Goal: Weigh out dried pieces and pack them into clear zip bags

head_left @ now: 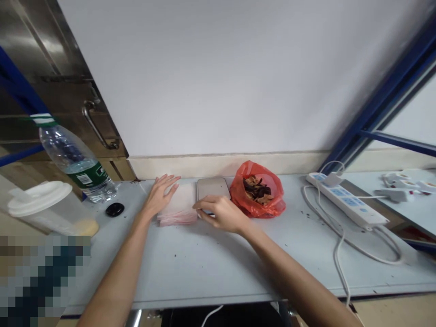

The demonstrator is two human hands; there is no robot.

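A stack of thin, whitish plastic bags (177,218) with pinkish edges lies flat on the table. My left hand (161,194) rests at its left side, fingers spread and holding nothing visible. To the right of the stack is a flat, phone-sized device with a pale top, possibly a pocket scale (213,186). My right hand (218,211) is over the device's near end, its fingers curled towards the thumb by the stack's right edge; whatever they pinch, if anything, is too small to make out. Beside the device, a red plastic bag (269,210) stands open with dried brown pieces (258,188) inside.
At the left stand a water bottle (85,175), a lidded plastic cup (47,211) and a black round object (115,209). A white power strip (347,200) with looping cables lies to the right. The wall (218,91) rises behind the table (204,268).
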